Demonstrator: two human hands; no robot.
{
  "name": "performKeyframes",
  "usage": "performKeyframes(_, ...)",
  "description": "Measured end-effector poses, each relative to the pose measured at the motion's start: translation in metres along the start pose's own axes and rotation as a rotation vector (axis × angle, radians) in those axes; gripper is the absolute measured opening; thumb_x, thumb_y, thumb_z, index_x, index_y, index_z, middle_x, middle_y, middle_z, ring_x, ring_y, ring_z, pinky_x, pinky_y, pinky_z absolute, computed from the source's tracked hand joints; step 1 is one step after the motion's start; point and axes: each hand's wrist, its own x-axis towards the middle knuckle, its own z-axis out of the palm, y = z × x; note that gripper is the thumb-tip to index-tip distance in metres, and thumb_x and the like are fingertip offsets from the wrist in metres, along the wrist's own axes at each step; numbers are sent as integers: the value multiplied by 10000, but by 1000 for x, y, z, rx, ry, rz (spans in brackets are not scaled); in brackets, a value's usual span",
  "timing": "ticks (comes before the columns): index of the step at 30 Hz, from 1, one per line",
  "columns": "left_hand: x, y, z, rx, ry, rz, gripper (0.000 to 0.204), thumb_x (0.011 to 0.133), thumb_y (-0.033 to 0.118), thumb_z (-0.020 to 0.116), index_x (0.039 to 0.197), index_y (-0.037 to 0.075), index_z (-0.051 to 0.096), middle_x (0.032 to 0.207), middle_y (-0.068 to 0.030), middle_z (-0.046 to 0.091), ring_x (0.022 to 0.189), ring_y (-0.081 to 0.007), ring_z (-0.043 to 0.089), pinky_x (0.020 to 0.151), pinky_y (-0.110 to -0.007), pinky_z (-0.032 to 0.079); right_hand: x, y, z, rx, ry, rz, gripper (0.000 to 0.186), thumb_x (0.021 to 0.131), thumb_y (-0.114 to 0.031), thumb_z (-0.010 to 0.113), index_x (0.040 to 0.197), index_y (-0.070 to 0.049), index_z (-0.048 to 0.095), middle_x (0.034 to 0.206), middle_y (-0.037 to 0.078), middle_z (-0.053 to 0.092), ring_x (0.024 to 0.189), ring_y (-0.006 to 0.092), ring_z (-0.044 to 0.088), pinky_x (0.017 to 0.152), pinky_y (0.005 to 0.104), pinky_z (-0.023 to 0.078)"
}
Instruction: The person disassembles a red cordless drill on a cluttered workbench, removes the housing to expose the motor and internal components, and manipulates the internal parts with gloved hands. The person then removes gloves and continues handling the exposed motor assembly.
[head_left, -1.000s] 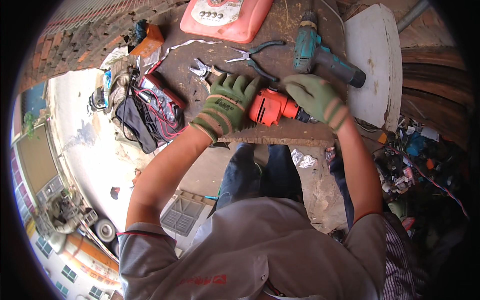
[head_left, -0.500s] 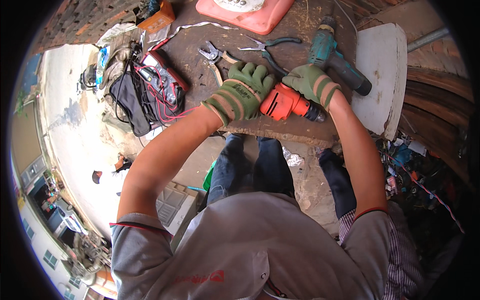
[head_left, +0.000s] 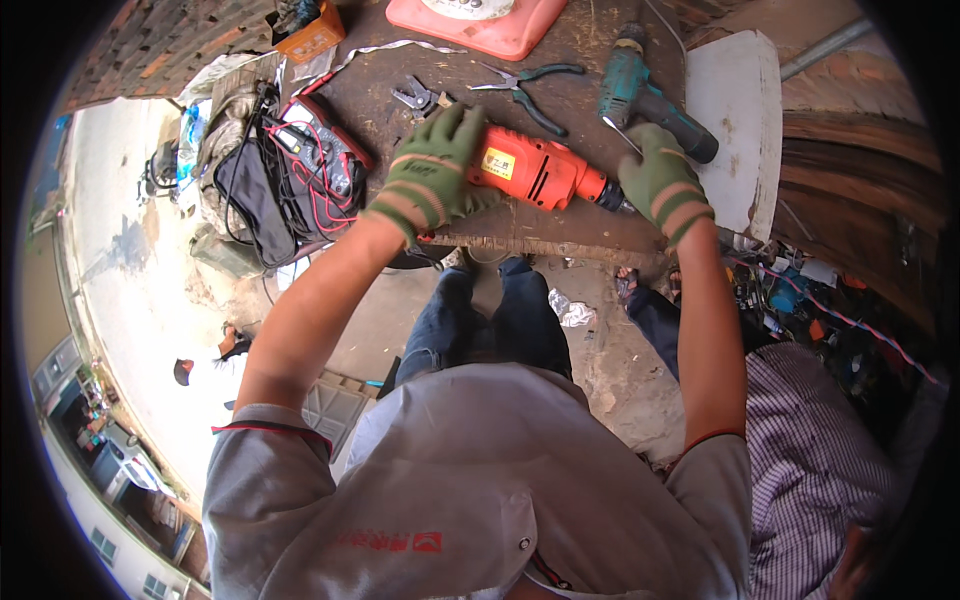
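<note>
My left hand [head_left: 430, 175], in a green glove, grips the rear of an orange-red electric drill [head_left: 530, 170] lying across the tabletop near its front edge, chuck pointing right. My right hand [head_left: 660, 180], also gloved, is closed on a thin shiny metal tool [head_left: 622, 135], perhaps a screwdriver, its shaft angled up-left beside the chuck. Behind them lie pliers with dark handles [head_left: 540, 110], a silver cutting tool [head_left: 415, 97] and a teal cordless drill [head_left: 620, 80].
The wooden tabletop [head_left: 370, 60] holds a pink appliance [head_left: 530, 25], an orange bin [head_left: 310, 35] and a multimeter [head_left: 325, 155] with cables and a black bag. A white board [head_left: 735, 130] stands at right. Another person in striped clothing [head_left: 810, 420] is beside me; someone in white [head_left: 210, 375] is at left.
My right hand has come off the orange-red drill and now holds the thin metal tool. The drill's labeled side shows, and my left hand has shifted slightly left with it.
</note>
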Motion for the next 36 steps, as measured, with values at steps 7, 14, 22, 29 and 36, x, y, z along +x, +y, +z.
performKeyframes(7,-71,5,14,-122,-99,-461,1033,697,522,863,1511,66,420,1307,-293,573,1181,-476,596,986,-531,498,-77,-22,-46,74,-32,-210,347,1005,-170,572,1334,-97,655,1015,206,679,986,415,666,852,504,530)
performKeyframes(14,-71,-7,36,-189,12,-435,584,741,307,828,1224,77,592,1157,-257,617,1054,-445,636,890,-520,529,-93,-75,-46,-386,-151,-133,277,973,-180,563,1225,-120,662,1002,175,663,1025,379,668,873,508,550)
performKeyframes(22,-72,-3,29,-244,52,-451,556,770,266,767,1262,56,613,1147,-263,615,1077,-460,606,925,-520,504,-72,-113,-40,-490,-295,-18,264,957,-197,544,1124,-121,733,1092,179,728,1055,373,705,907,484,560)
performKeyframes(29,-69,-2,32,-242,50,-475,483,780,253,765,1193,49,622,1136,-285,620,1047,-475,618,923,-531,505,-50,-127,-41,-502,-346,23,285,909,-190,564,1082,-86,765,1105,205,744,1052,391,716,919,488,563)
performKeyframes(36,-71,-5,37,-252,68,-457,496,760,209,786,1196,51,608,1142,-270,623,1051,-460,627,911,-522,514,-41,-132,-41,-496,-347,77,285,897,-264,618,1075,-128,794,1055,196,748,1017,396,712,919,466,552)
